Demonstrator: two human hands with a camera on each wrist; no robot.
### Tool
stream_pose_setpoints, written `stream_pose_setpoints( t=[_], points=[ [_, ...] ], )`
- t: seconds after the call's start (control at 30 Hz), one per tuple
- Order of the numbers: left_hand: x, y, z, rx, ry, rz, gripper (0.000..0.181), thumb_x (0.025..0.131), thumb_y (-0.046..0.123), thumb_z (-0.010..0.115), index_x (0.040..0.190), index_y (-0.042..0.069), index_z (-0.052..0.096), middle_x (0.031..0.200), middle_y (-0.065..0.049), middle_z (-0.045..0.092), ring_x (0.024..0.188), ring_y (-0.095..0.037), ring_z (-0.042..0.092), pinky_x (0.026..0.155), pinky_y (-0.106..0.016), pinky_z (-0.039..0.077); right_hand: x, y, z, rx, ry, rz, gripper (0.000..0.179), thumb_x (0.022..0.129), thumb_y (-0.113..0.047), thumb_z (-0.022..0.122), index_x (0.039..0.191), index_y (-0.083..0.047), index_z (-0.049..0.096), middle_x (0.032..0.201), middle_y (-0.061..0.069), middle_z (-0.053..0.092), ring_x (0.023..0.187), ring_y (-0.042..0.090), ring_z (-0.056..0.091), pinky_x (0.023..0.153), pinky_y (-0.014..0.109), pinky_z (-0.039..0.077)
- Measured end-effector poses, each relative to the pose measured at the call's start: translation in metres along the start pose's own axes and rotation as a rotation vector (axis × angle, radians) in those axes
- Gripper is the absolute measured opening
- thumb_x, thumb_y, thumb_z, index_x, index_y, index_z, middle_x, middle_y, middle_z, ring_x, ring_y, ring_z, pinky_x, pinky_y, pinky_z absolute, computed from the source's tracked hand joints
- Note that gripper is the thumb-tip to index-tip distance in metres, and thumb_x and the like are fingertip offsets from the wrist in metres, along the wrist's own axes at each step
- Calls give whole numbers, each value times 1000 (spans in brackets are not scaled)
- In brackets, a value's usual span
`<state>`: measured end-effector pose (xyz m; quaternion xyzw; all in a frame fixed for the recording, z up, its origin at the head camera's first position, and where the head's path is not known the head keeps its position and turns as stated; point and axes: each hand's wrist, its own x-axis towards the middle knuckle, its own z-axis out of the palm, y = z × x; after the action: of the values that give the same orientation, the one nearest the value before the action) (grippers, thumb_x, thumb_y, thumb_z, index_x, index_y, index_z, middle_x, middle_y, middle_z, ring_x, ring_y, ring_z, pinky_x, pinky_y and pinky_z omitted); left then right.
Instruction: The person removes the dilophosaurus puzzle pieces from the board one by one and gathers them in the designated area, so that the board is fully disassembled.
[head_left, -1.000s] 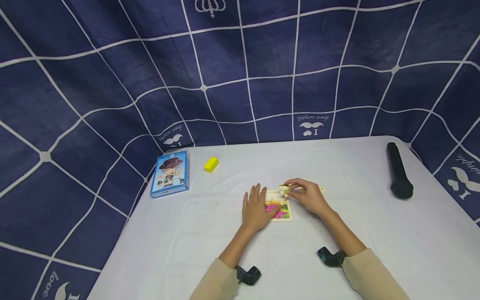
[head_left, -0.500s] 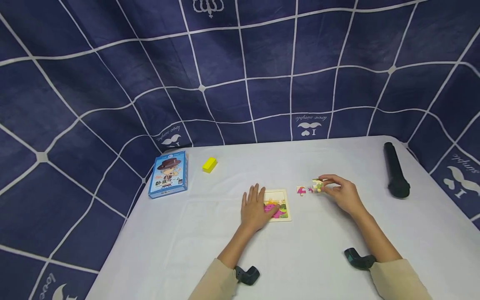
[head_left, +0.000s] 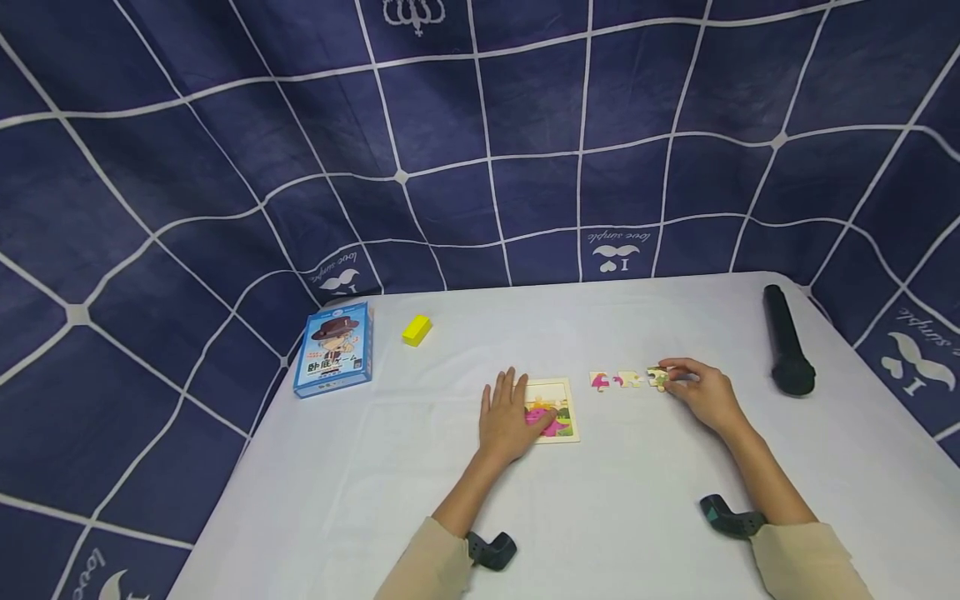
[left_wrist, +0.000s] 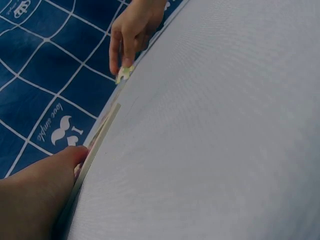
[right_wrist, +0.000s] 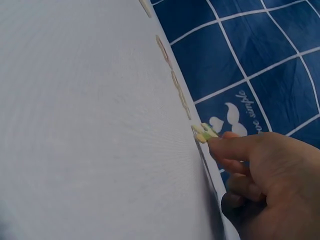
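A small square jigsaw puzzle [head_left: 561, 428] in a cream frame lies on the white table, with pink and green pieces in its near part and bare board along the far part. My left hand [head_left: 507, 421] rests flat over its left side, fingers straight and thumb across the picture. To the right, my right hand [head_left: 703, 395] pinches a green and cream jigsaw piece [head_left: 657, 377] between thumb and fingers; in the right wrist view this piece [right_wrist: 205, 133] is tilted up. Left of it lie a cream jigsaw piece [head_left: 629, 379] and a pink jigsaw piece [head_left: 599, 381], in a row.
At the back left lies a blue card-game box [head_left: 335, 350], with a yellow block [head_left: 417, 330] to its right. A black microphone [head_left: 789, 342] lies at the far right. A dark blue checked curtain [head_left: 480, 150] hangs behind the white table [head_left: 420, 467].
My right hand has carried the green and cream piece from above the puzzle rightward to the end of the row of pieces. The left hand stays on the puzzle.
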<state>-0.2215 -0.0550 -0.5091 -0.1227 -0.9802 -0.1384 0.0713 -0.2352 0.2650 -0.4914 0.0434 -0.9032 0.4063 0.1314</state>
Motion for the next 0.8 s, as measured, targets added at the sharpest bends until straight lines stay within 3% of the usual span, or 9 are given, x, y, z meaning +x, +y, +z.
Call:
stream_pose_setpoints(
  t=[0.33,0.8],
  points=[
    [1,-2,2,0,4,7,85,83,70,38,143,10,31,150,-13,22,139,-28,14,111,-48,9,0,4,3,-114,9,-25,31,80,-4,69,110,-2,65,85,11,65,44,9,34,40,25,29],
    [0,-3,0,-38,33,23,85,83,68,44,142,8,35,148,-14,26,137,-30,19,110,-49,12,-1,4,3,-158,-12,-30,29,81,-5,67,110,-2,66,94,16,61,55,16,40,45,27,31]
  ],
)
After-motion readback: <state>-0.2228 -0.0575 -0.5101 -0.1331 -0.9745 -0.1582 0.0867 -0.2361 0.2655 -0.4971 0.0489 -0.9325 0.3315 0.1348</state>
